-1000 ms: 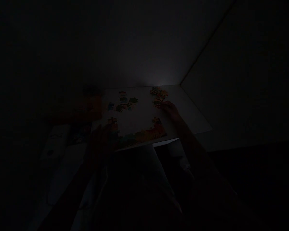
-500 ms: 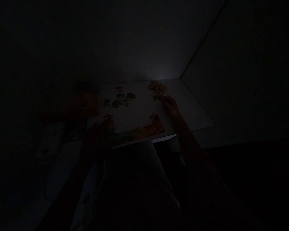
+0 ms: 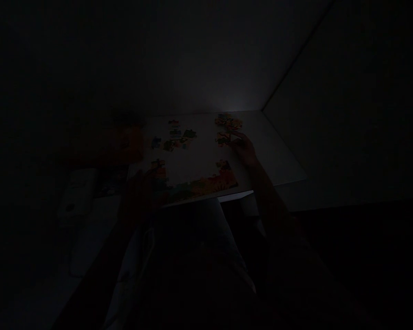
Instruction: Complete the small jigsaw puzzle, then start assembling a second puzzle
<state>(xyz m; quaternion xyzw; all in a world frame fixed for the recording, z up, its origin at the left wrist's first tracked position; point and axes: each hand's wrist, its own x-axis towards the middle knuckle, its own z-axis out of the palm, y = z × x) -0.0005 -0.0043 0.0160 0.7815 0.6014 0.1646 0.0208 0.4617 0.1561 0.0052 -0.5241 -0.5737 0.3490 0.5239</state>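
The view is very dark. On a white board [image 3: 196,165] lie joined puzzle pieces [image 3: 206,185] along the near edge, rising at both ends. My right hand [image 3: 242,149] reaches to the upper right, its thumb and forefinger at a puzzle piece [image 3: 223,139] below a small cluster of orange pieces [image 3: 229,121]. Whether it grips that piece is unclear. Several loose green and blue pieces [image 3: 175,134] lie at the upper left of the board. My left hand [image 3: 136,197] rests by the board's left edge, near the joined pieces; its fingers are lost in the dark.
An orange object [image 3: 127,144] stands left of the board. Below it lies a pale device or box [image 3: 78,190] with a dark round spot. A wall [image 3: 199,59] rises behind the board. My legs [image 3: 206,229] are under the near edge.
The view has shifted slightly. My right hand's forefinger now reaches out farther above the thumb at the piece. My left hand remains by the board's left edge.
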